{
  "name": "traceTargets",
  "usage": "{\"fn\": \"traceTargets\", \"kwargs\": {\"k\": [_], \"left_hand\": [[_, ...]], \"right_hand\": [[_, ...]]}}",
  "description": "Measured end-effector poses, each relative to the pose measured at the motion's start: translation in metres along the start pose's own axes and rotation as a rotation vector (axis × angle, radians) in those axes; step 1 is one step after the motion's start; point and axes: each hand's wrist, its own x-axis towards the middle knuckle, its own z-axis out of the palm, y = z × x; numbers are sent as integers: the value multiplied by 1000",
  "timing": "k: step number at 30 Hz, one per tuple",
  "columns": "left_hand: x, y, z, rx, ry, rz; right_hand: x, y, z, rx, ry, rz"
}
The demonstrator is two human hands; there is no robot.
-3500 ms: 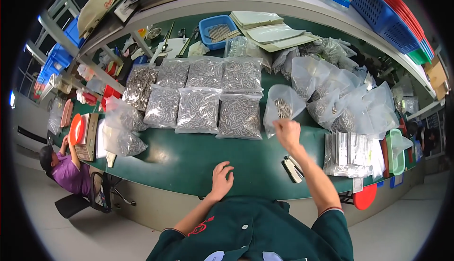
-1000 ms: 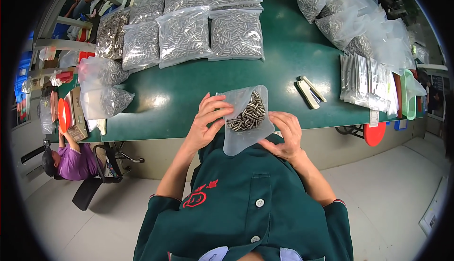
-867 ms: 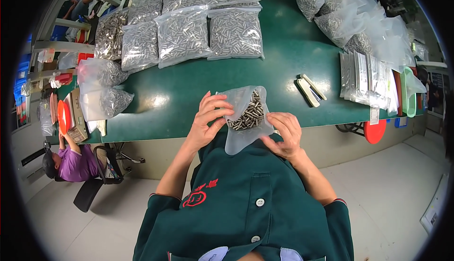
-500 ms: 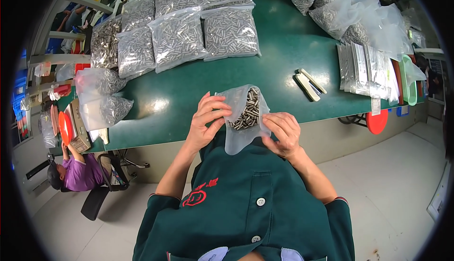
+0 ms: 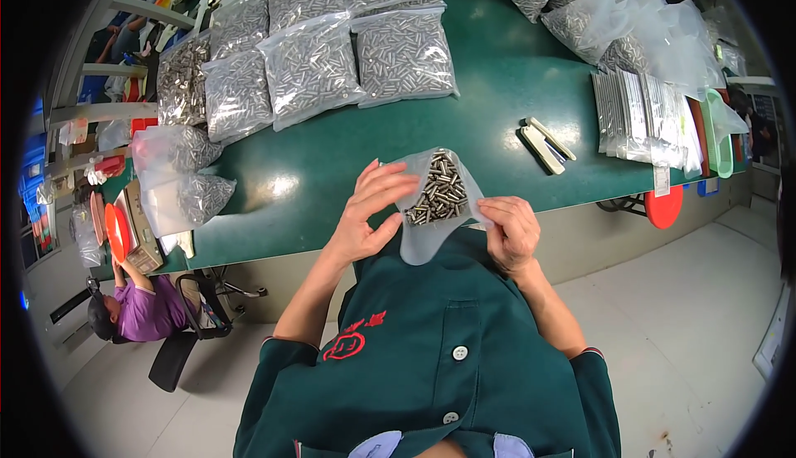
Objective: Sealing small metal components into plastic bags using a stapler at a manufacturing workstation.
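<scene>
Your left hand [image 5: 369,213] and right hand [image 5: 510,230] pinch the clear bag [image 5: 435,205] of metal pins. You're likely at the sealing step, so press its mouth flat.

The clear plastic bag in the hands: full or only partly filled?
Partly filled. The clear plastic bag holds a cluster of small metal pins in its middle; its lower part looks empty. Left hand and right hand grip its edges.
</scene>
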Motion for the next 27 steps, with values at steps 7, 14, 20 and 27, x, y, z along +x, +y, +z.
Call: {"fn": "traceTargets", "kwargs": {"k": [7,14,20,27], "left_hand": [[3,-12,9,-12,55,66],[5,-20,6,-539,302,-245],[11,-19,2,-243,65,-138],[8,-16,20,-137,157,-13]], "right_hand": [[-1,7,-9,54,24,262],[10,8,-9,295,-22,465],[15,-9,-9,67,-108,189],[12,-2,3,44,61,131]]}}
